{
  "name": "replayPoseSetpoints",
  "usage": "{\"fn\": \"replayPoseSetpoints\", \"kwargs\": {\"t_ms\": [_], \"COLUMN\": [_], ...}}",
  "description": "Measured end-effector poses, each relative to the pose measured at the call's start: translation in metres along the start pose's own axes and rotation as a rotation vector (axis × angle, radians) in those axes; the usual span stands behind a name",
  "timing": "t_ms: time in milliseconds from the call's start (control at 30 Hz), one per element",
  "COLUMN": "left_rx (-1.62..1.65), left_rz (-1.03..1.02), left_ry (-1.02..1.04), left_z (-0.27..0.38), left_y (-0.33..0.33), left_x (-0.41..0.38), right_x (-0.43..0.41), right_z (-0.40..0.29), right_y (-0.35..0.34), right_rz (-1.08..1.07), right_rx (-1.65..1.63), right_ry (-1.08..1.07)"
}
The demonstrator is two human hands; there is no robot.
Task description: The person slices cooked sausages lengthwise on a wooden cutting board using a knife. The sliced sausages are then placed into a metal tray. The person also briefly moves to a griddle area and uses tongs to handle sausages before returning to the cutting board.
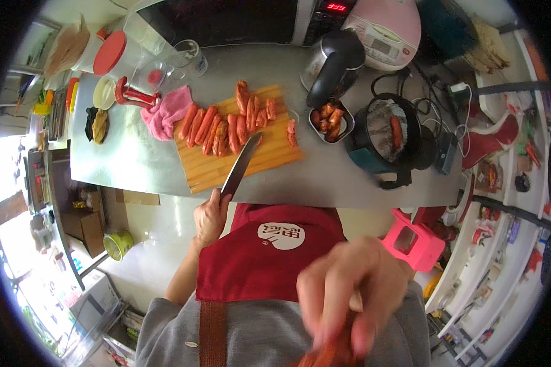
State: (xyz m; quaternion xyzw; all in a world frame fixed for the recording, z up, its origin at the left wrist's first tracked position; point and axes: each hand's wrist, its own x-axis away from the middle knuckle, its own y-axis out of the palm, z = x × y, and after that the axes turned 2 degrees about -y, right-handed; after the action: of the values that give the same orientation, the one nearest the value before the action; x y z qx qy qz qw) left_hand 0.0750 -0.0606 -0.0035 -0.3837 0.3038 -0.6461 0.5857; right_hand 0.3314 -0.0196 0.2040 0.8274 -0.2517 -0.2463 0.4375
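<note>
My left hand [212, 215] grips the handle of a kitchen knife [241, 169], whose blade tip reaches over the wooden cutting board [216, 169]. Several sausages [202, 126] lie side by side on the board, with cut pieces near its right part. My right hand [353, 289], blurred and close to the camera, pinches a reddish-brown piece of food [333, 348], partly cut off by the lower edge of the view. Right of the board, a small metal bowl [350, 130] holds browned meat pieces. Beside it, one sausage [396, 130] lies inside a dark electric pot [365, 158].
A pink cloth [165, 112] touches the board's left side. An electric kettle [330, 73] and a pink rice cooker [385, 32] stand behind the bowl. Cables [434, 110] run behind the pot. A glass mug [190, 57] stands at the back left. Shelves are at the right.
</note>
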Motion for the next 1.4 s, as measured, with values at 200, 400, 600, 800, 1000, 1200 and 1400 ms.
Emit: {"fn": "replayPoseSetpoints", "kwargs": {"t_ms": [200, 400, 600, 800, 1000, 1200, 1400], "left_rx": [-0.032, -0.02, -0.075, -0.108, -0.093, -0.066, -0.047], "left_rz": [-0.031, -0.052, -0.093, -0.164, -0.149, -0.136, -0.132], "left_ry": [0.002, 0.029, -0.007, -0.032, -0.047, -0.059, -0.027], "left_z": [0.008, 0.007, 0.001, 0.008, 0.005, 0.001, 0.0], "left_y": [-0.01, -0.011, -0.008, -0.011, -0.008, -0.007, -0.004], "left_x": [0.002, 0.007, 0.012, 0.018, 0.028, 0.03, 0.028], "right_x": [0.027, 0.053, 0.039, 0.009, 0.014, 0.018, 0.019], "right_z": [0.026, 0.052, 0.086, 0.12, 0.127, 0.098, 0.072], "right_y": [-0.09, -0.219, -0.222, -0.243, -0.259, -0.212, -0.167], "right_rz": [1.145, 1.456, 1.28, 1.25, 1.263, 1.097, 0.8], "right_rx": [0.484, 0.972, 1.757, 2.032, 1.877, 0.699, 0.195], "right_ry": [-0.276, -0.28, -0.131, -0.022, 0.185, 0.033, -0.128]}}
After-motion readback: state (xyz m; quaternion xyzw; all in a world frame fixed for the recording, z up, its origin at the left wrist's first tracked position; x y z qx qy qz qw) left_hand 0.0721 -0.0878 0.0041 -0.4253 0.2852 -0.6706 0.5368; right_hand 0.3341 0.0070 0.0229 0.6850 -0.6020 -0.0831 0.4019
